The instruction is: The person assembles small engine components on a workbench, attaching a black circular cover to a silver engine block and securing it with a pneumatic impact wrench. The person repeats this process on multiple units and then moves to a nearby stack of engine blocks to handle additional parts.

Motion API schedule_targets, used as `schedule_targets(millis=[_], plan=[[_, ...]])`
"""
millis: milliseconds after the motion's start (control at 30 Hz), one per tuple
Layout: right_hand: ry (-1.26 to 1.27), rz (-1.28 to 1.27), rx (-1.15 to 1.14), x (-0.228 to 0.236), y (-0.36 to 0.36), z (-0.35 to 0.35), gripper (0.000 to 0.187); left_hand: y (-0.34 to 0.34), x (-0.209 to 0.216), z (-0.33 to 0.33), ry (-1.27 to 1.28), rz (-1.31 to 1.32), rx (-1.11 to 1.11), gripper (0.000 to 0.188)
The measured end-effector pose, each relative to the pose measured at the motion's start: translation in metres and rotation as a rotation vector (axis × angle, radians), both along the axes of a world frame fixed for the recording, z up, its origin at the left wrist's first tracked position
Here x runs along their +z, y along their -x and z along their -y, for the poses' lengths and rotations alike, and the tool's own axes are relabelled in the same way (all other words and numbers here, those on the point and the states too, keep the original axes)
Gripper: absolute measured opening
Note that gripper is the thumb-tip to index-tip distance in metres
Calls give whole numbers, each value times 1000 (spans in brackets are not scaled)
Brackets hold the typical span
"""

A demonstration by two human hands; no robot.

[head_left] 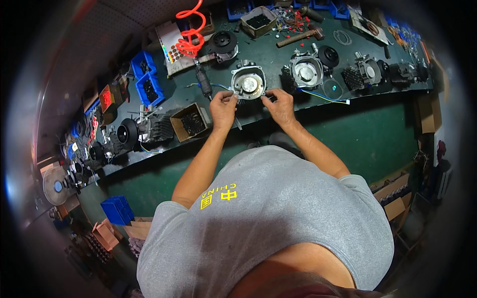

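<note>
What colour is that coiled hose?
The hose is bright orange-red; the head view shows it best.

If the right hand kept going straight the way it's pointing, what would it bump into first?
The right hand would most likely meet the open silver metal housing. Its fingertips look right at the near right corner, perhaps already touching, though depth is hard to judge.

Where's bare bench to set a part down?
Bare bench between the central housing and the hammer beyond it; another patch between the blue bins and the dark handheld tool. Crowded: left near edge, with motor units and an open carton; far edge, with a wire pile.
</note>
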State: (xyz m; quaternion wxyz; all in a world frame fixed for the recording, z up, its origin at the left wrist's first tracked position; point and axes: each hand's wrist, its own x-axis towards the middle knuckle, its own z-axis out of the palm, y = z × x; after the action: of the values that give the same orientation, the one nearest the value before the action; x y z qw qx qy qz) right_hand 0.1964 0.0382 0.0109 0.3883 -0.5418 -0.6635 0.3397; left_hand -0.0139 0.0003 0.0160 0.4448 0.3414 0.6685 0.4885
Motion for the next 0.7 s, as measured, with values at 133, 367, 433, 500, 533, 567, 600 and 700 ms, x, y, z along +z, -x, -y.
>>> schedule_targets(millis=[133,367,433,500,533,567,600,700], plan=[[-1,-16,1,-1,0,0,21,4,-11,3,-24,-149,8,26],[-41,8,20,-5,-1,-1,21,6,5,7,-69,-544,-212,35],[-49,18,24,-5,-1,-1,21,8,12,6,-76,-632,-272,32],[-56,23,29,-2,0,-1,21,12,11,5,-86,-644,-294,31],[-63,28,43,-2,-1,-2,20,13,10,5,-91,-650,-305,31],[-72,34,55,-2,-2,-3,20,14,11,4,-94,-658,-312,31],[-81,40,66,-3,-3,-5,20,15,11,4,-97,-666,-318,30],[-101,60,91,-2,-4,-5,19,15,11,4,-112,-661,-320,30]])
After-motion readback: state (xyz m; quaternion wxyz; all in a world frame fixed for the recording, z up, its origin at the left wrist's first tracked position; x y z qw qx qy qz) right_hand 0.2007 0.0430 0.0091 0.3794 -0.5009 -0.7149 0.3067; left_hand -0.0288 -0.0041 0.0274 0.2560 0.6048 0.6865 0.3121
